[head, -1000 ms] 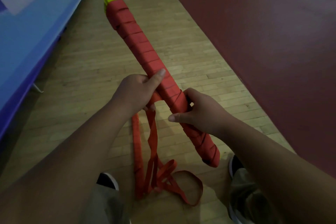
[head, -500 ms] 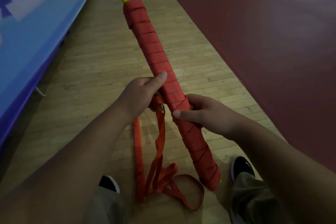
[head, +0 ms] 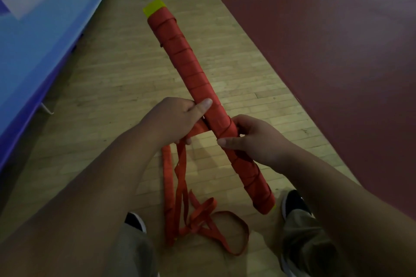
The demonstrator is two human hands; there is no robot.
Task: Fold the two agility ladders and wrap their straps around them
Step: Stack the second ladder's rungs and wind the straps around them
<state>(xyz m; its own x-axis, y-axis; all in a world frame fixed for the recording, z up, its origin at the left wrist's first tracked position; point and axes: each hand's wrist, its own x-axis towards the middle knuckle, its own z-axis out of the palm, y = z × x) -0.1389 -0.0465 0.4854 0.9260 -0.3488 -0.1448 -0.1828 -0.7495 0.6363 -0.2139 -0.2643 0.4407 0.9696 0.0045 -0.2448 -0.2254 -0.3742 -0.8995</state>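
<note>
Keep right hand [head: 254,141] clamped on bundle [head: 202,101]; with left hand [head: 173,119] gripping strap [head: 180,164], wrap taut, overlapping turns.

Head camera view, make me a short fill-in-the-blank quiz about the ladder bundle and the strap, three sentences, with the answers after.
1. The strap wound around the folded ladder bundle is ____ in colour.
2. The plastic poking out of the bundle's far end is ____.
3. The loose strap trails from the left hand down to the wooden ____, while the right hand has its grip on the bundle.

Missing words: red; yellow; floor
</note>
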